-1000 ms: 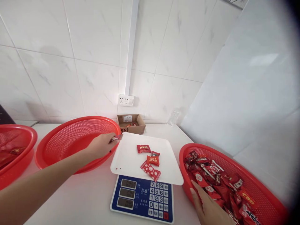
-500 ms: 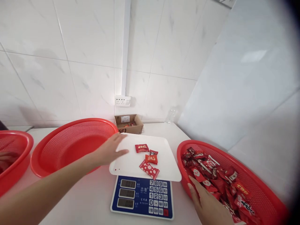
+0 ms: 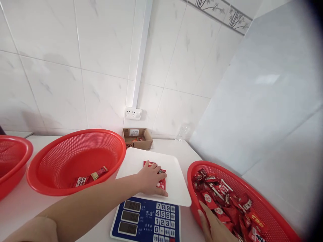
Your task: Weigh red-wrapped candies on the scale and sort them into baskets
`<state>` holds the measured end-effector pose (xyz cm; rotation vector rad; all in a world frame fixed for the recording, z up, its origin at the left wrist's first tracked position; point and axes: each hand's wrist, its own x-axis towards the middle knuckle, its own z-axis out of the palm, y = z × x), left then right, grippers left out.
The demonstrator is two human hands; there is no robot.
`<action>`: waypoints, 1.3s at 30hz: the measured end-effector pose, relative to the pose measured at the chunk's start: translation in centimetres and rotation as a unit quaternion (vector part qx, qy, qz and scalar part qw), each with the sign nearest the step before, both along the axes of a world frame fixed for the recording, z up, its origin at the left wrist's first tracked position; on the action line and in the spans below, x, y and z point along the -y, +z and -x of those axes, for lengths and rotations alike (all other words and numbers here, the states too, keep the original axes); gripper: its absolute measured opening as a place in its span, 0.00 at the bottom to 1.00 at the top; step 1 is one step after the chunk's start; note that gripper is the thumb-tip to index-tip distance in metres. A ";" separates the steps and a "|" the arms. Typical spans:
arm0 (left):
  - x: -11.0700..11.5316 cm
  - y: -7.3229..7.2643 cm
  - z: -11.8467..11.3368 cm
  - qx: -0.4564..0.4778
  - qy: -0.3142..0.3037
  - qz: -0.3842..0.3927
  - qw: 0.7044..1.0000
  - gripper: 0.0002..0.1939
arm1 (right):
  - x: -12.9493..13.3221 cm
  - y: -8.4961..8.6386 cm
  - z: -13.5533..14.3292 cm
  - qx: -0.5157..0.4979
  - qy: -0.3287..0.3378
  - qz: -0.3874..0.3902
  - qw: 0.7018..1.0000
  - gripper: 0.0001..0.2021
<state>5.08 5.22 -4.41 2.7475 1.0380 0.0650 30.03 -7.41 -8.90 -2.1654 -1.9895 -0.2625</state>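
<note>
My left hand [image 3: 151, 179] reaches over the white scale pan [image 3: 176, 191] with its fingers apart and bent down over a few red wrapped candies [image 3: 161, 184]. The hand partly hides them. My right hand [image 3: 218, 227] is at the near left rim of a red basket [image 3: 262, 183], its fingers closed on the edge and its lower part cut off by the frame. Many red wrapped candies [image 3: 228, 215] fill this basket. Below the pan shows the blue keypad panel of the scale [image 3: 147, 225], its digits faint.
A wide red basket [image 3: 68, 141] stands left of the scale with a few wrapped candies [image 3: 98, 173] inside. Another red basket [image 3: 15, 168] is cut off at the left edge. A small cardboard box [image 3: 141, 144] and a clear plastic container [image 3: 182, 132] stand by the wall.
My left hand has moved right, from the pan's left edge onto the candies. My right hand stays at the basket rim. The view has shifted slightly.
</note>
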 end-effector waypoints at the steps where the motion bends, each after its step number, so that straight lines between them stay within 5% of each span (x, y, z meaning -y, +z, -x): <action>1: 0.1 -0.1 -0.1 0.000 0.003 -0.014 1.000 0.40 | -0.1 -0.1 -0.1 0.000 0.000 -0.001 1.000 0.24; 13: -1.7 -0.1 0.3 0.017 0.080 -0.045 0.996 0.18 | 0.2 0.7 1.0 -0.035 -0.024 0.006 0.999 0.24; 29: -1.7 -0.2 0.6 0.188 0.169 0.013 0.967 0.14 | 0.2 0.4 0.8 -0.029 -0.029 0.024 0.999 0.26; 39: -0.7 1.8 3.7 0.211 0.202 0.068 0.954 0.12 | 0.0 0.4 0.9 -0.020 -0.026 0.008 0.999 0.27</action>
